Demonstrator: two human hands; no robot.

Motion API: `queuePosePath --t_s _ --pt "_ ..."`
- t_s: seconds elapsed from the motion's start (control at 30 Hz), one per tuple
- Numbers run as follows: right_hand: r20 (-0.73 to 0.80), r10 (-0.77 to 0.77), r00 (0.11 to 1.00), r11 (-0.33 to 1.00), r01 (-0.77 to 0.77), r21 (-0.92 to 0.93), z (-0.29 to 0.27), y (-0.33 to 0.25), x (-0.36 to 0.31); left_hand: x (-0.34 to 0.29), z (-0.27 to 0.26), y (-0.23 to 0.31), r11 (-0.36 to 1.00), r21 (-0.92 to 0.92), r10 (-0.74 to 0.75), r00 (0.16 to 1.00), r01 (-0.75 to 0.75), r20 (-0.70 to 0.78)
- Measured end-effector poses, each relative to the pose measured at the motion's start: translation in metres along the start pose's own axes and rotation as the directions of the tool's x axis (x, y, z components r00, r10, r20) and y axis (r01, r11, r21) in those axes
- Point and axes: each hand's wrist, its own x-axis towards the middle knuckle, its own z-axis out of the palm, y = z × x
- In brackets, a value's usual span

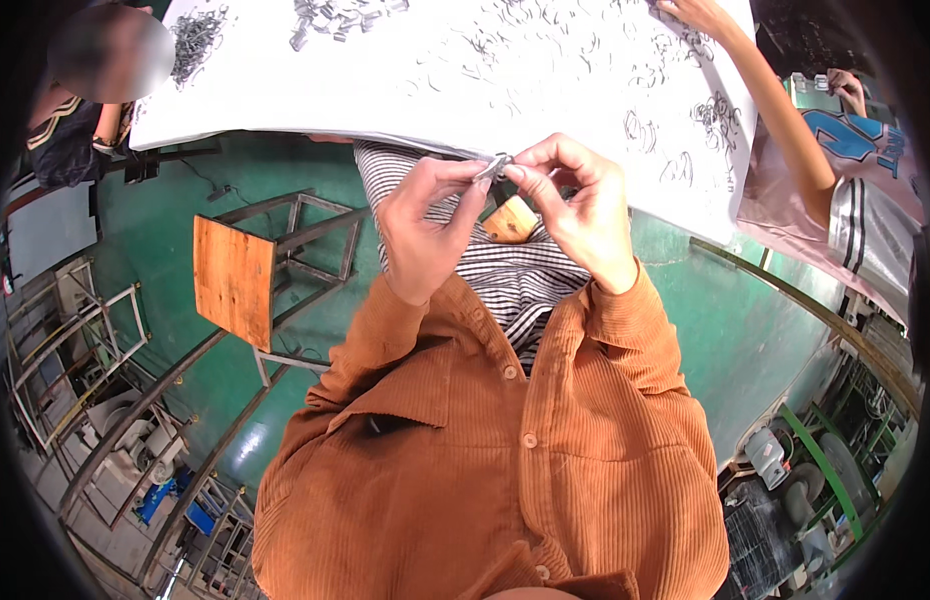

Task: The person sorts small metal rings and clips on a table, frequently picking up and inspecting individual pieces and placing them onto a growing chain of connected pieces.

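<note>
Just off the near edge of a white-covered table, my left hand and my right hand meet in front of my body. Both are closed, thumbs and forefingers pinching a small dark grey piece between them. Its exact kind is too small to make out, and the fingertips partly cover it. Beyond my hands, many thin dark loops and strips lie scattered over the white surface. Short grey pieces form a loose heap at the far middle, and a dark pile of small parts sits at the far left.
At the right, a co-worker's hand reaches onto the table near more dark loops. Another person is at the far left. A wooden-topped metal stool stands left of me on the green floor. Metal frames stand farther left.
</note>
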Motion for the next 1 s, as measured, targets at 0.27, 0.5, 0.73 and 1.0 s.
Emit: queuePosePath --t_s 0.27,0.5,0.73,1.0 --pt "0.042 -0.059 0.997 0.998 0.06 -0.034 0.017 -0.013 0.009 0.0 -0.021 0.005 0.995 -0.016 -0.094 0.996 0.094 0.009" --pt "0.116 -0.103 0.988 0.952 0.064 0.299 0.03 0.013 0.027 -0.005 -0.041 0.006 0.991 0.072 -0.117 0.991 0.112 0.059" --pt "0.201 -0.225 0.953 0.954 0.173 0.245 0.04 0.011 0.031 0.067 -0.103 -0.051 0.976 0.187 -0.096 0.993 0.108 -0.075" --pt "0.235 -0.285 0.929 0.957 0.262 0.123 0.053 0.009 0.039 0.198 -0.17 -0.198 0.562 0.783 0.086 0.923 0.266 -0.375"
